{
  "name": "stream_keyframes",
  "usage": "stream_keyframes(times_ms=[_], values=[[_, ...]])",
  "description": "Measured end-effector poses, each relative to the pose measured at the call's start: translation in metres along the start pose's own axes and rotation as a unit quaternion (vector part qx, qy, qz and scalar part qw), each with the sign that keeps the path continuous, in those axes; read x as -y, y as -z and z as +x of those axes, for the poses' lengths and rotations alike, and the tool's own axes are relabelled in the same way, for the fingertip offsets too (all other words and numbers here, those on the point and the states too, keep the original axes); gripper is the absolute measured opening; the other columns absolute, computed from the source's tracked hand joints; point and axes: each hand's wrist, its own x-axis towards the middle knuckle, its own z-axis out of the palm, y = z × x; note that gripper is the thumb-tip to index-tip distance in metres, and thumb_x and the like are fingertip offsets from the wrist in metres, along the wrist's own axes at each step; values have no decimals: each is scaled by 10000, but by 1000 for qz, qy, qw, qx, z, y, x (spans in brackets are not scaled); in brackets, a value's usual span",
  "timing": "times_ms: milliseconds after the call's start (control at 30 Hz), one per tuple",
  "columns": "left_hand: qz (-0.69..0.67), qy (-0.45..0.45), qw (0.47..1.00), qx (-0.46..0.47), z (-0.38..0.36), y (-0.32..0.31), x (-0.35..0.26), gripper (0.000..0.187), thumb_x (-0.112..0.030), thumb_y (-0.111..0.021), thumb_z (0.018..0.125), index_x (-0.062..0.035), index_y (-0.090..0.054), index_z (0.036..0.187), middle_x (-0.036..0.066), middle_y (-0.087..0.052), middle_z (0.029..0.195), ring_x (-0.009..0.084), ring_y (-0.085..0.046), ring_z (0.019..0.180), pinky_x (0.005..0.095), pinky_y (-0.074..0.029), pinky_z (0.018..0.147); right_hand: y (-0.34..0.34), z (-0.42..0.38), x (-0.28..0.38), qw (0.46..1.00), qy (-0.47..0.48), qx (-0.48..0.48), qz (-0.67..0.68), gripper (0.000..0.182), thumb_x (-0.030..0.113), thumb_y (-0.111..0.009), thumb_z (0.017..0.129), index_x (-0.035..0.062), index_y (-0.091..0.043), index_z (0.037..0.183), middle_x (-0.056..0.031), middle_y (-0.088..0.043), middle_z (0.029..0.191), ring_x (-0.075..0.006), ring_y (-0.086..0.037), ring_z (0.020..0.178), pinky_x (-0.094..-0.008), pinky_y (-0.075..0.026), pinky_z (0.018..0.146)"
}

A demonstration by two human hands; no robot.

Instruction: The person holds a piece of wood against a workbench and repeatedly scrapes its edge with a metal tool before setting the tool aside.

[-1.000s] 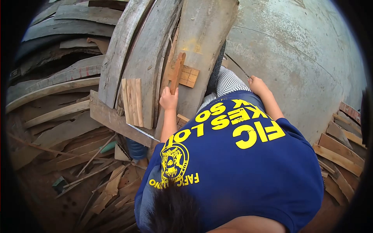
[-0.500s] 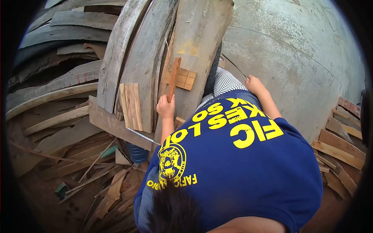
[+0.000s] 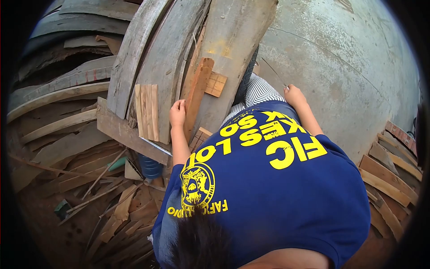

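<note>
Beside a reddish-brown wooden strip [image 3: 197, 96], on its left, my left hand [image 3: 178, 113] has its fingers curled together with nothing visible in them. The strip lies slanted over the grey boards [image 3: 168, 62], partly across a small square wooden piece with grid lines [image 3: 216, 84]. Pale narrow slats [image 3: 147, 112] lie side by side to the left of that hand. My right hand [image 3: 294, 96] is closed around the end of a thin dark rod [image 3: 274, 72], out over the floor right of the striped trousers.
Weathered planks [image 3: 67, 80] are stacked at the left. Scrap wood [image 3: 125, 215] and a blue container [image 3: 150, 167] are at the lower left. More wood pieces [image 3: 387, 179] lie at the right. Grey concrete floor [image 3: 331, 76] spans the upper right. A dark tyre edge [image 3: 245, 83] shows beside the boards.
My left hand has let go of the reddish-brown strip and moved left; the strip now rests on the boards. My right hand still holds the rod. The view has shifted slightly.
</note>
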Motion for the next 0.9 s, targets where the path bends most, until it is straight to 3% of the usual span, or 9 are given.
stream_keyframes(times_ms=[200,367,433,467,567,667,733,767,900], values=[[37,72,995,-62,10,-29,-7,505,-481,-321,936,-65,-551,1105,164,-603,1099,360,-554,1028,438,-411,876,-1,-2,12,1000,-1,-23,12,348,331,-453,883,50,-555,1061,-230,-614,1027,-397,-579,986,-477,-459,835],[65,95,990,-81,19,-37,-13,527,-495,-279,937,-67,-540,1098,157,-606,1100,369,-548,1035,472,-377,902,1,-15,29,999,22,-44,5,342,342,-447,890,52,-544,1043,-238,-625,967,-402,-598,926,-486,-470,795],[131,180,974,-51,27,-33,-25,559,-497,-245,937,-65,-555,1108,165,-611,1092,363,-555,1028,491,-363,905,5,-25,42,991,105,-71,42,319,332,-438,904,47,-532,1011,-249,-626,895,-413,-603,859,-491,-474,734],[132,182,973,-51,31,-32,-28,559,-497,-245,937,-65,-555,1108,165,-611,1092,363,-555,1028,491,-363,905,7,-30,49,991,106,-68,42,319,332,-438,904,47,-532,1011,-249,-626,895,-413,-603,859,-491,-474,734],[151,198,966,-64,46,-40,-34,588,-495,-220,938,-55,-567,1116,174,-610,1094,349,-554,1040,492,-355,913,4,-37,71,962,260,-44,75,270,307,-426,925,44,-482,949,-252,-609,808,-433,-588,783,-499,-457,673],[153,198,960,-126,55,-57,-44,559,-450,-245,939,-54,-631,1022,180,-641,1004,344,-593,966,483,-381,882,-8,-27,101,939,339,5,51,272,306,-417,930,37,-454,938,-234,-607,769,-420,-599,763,-497,-468,656],[209,223,939,-158,56,-68,-42,517,-400,-291,926,-54,-672,884,178,-664,866,354,-625,848,486,-416,823,-31,-11,126,933,359,4,34,271,303,-409,934,35,-446,940,-227,-608,762,-410,-606,751,-490,-478,640],[222,201,929,-219,57,-73,-41,470,-353,-332,901,-58,-676,777,179,-660,765,364,-631,753,481,-440,759,-41,-2,137,926,377,-2,16,270,299,-401,938,32,-438,941,-220,-608,756,-399,-613,739,-484,-487,624],[201,235,928,-208,59,-69,-45,440,-342,-352,883,-54,-663,764,190,-654,767,366,-626,742,472,-448,732,-63,16,180,932,360,18,-32,261,289,-391,942,31,-427,953,-220,-617,787,-384,-624,712,-476,-500,596]])
